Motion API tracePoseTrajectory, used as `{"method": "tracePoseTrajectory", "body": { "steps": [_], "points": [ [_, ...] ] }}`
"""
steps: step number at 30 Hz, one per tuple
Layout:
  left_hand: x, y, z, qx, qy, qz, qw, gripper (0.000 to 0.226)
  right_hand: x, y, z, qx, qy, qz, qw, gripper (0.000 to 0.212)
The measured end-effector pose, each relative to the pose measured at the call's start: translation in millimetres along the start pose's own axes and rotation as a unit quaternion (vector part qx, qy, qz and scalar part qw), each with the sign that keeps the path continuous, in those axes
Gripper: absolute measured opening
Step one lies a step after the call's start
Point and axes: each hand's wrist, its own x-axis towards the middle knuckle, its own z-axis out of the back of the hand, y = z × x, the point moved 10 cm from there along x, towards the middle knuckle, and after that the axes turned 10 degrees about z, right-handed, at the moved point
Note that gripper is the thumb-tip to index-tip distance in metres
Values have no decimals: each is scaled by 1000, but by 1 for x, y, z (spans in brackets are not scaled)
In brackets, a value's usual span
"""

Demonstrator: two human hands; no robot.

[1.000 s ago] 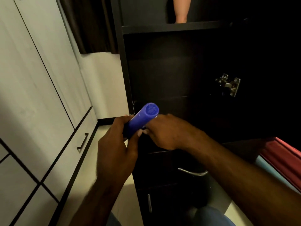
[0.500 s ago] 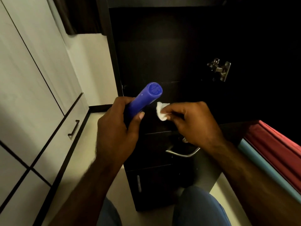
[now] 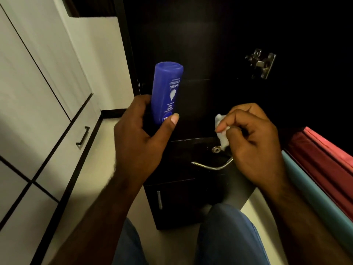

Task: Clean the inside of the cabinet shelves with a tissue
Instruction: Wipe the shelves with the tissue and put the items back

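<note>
Left hand (image 3: 139, 138) grips bottle (image 3: 166, 92) — right hand (image 3: 254, 142) pinches tissue (image 3: 222, 138) (fingers curled).

The one camera rides on the person's head, facing forward and steeply down at a dark cabinet (image 3: 191, 44) straight ahead. It sits close. The left hand (image 3: 137, 134) gripping a blue bottle (image 3: 166, 92) and the right hand (image 3: 252, 142) pinching a tissue (image 3: 222, 136) fill the middle of the frame. The forearms enter from the near edge, with knees in blue trousers (image 3: 229, 236) below them. The wide lens also takes in white wardrobe doors (image 3: 38, 83) along the left, pale floor (image 3: 91, 178) between, a metal hinge (image 3: 260, 63) at far right and red cloth (image 3: 321, 161) at the right edge.
</note>
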Motion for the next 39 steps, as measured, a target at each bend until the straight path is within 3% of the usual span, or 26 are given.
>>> {"method": "tracePoseTrajectory", "body": {
  "steps": [5,9,16,21,25,32,39],
  "points": [
    [23,-5,-9,-51,54,39,996,51,11,-13,-4,19,-32,-41,998,33],
    [47,-24,-21,-100,95,40,990,53,42,-11,-31,84,25,-72,994,22],
    [105,-30,-37,-209,87,60,972,51,106,-8,-47,99,136,40,985,36],
    [137,-20,-75,-174,129,89,972,35,145,-66,-54,100,132,-19,986,27],
    [162,9,-108,-161,148,143,965,21,165,-102,-67,70,156,-38,985,37],
    [205,50,-134,-125,90,189,970,25,186,-145,-87,53,162,-65,983,36],
    [210,72,-148,-63,63,181,979,22,174,-175,-98,77,157,-91,980,33]
  ]
}}
